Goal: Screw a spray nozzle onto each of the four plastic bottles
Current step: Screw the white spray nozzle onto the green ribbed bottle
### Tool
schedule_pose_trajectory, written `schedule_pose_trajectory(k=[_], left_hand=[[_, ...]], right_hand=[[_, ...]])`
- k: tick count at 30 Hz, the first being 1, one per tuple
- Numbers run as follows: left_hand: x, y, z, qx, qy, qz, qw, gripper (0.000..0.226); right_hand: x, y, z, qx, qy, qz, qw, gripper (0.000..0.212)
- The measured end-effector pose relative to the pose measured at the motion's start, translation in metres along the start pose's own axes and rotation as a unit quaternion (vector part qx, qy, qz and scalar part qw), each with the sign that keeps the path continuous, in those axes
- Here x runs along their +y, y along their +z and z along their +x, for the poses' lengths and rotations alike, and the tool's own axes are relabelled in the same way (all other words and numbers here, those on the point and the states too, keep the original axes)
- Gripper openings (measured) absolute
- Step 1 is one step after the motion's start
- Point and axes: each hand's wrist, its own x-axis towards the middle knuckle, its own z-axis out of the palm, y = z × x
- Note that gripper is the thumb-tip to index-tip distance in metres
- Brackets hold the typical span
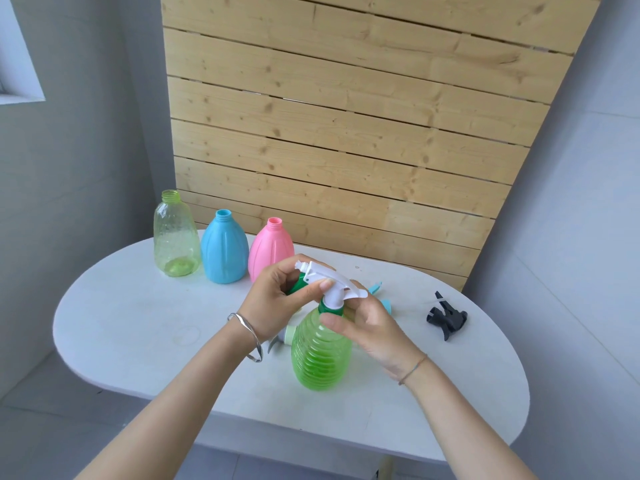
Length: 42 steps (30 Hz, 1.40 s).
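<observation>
Near the centre of the frame, the green ribbed bottle (pixel 320 355) stood upright on the white oval worktop (pixel 138 327). The white spray nozzle (pixel 329 282) sat on its neck by a dark green collar (pixel 330 307). The left hand (pixel 273 299) had its fingers curled round the nozzle head, thumb laid across the top. The right hand (pixel 374 327) held the bottle at the shoulder, thumb pressed just below the collar and fingers wrapped behind the neck.

In a row at the upper left of the worktop stood three uncapped bottles: a clear yellow-green bottle (pixel 176 237), a blue bottle (pixel 225 249) and a pink bottle (pixel 270 247). A black nozzle (pixel 446 317) lay to the right, well apart from the hands. A light blue nozzle (pixel 381 299) showed partly behind the right hand, and a pale nozzle (pixel 285 337) lay just left of the green bottle.
</observation>
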Motion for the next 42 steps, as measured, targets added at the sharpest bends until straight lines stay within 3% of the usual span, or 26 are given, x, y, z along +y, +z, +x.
schedule_pose_trajectory(k=[2, 4, 6, 11, 14, 16, 20, 23, 25, 30, 33, 34, 36, 39, 42], left_hand=[[0.001, 0.0, 0.0, 0.009, -0.003, -0.002, 1.0, 0.019], [0.001, 0.0, 0.001, 0.01, -0.001, -0.002, 1.0, 0.019], [0.001, 0.0, 0.0, 0.01, -0.001, 0.003, 1.0, 0.016], [0.0, -0.001, -0.001, -0.004, -0.006, -0.009, 1.0, 0.007], [0.002, 0.0, 0.0, 0.001, -0.002, -0.005, 1.0, 0.015], [0.002, -0.001, 0.0, 0.003, 0.0, 0.0, 1.0, 0.018], [-0.001, -0.002, -0.001, 0.0, -0.003, -0.017, 1.0, 0.02], [-0.001, -0.001, 0.0, -0.003, -0.006, -0.02, 1.0, 0.017], [-0.001, 0.0, 0.0, -0.007, -0.004, -0.014, 1.0, 0.015], [0.0, 0.0, -0.002, -0.003, 0.0, -0.014, 1.0, 0.012], [0.001, 0.001, -0.001, -0.006, 0.003, -0.012, 1.0, 0.011], [0.002, 0.001, -0.001, -0.007, 0.003, -0.007, 1.0, 0.01], [0.001, 0.0, -0.001, -0.009, 0.002, 0.0, 1.0, 0.006], [0.001, -0.004, -0.001, -0.001, 0.001, 0.004, 1.0, 0.006], [0.002, -0.004, -0.001, -0.004, -0.003, 0.006, 1.0, 0.006]], right_hand=[[-0.004, -0.004, -0.004, -0.029, 0.016, 0.025, 0.999, 0.033], [-0.002, 0.0, -0.003, 0.029, -0.001, 0.001, 1.0, 0.024], [0.001, 0.006, 0.001, 0.076, -0.012, -0.037, 0.996, 0.031], [-0.012, -0.005, -0.003, -0.064, 0.011, 0.019, 0.998, 0.029], [-0.009, 0.002, 0.0, 0.052, -0.025, -0.055, 0.997, 0.019], [-0.008, 0.008, 0.002, 0.079, -0.024, -0.089, 0.993, 0.029], [-0.017, -0.012, -0.001, -0.108, 0.045, 0.009, 0.993, 0.027], [-0.015, -0.01, -0.001, -0.017, 0.011, -0.033, 0.999, 0.014], [-0.012, -0.002, 0.001, 0.053, -0.012, -0.085, 0.995, 0.024], [-0.017, -0.015, -0.001, -0.102, 0.024, -0.002, 0.995, 0.037], [-0.014, -0.007, -0.001, 0.007, 0.003, -0.059, 0.998, 0.019], [-0.012, -0.004, -0.001, 0.04, -0.002, -0.087, 0.995, 0.023], [-0.011, -0.006, 0.0, 0.021, 0.008, -0.074, 0.997, 0.031], [-0.016, -0.016, -0.003, -0.069, 0.041, -0.03, 0.996, 0.038], [-0.013, -0.013, -0.004, 0.007, 0.015, -0.069, 0.998, 0.026]])
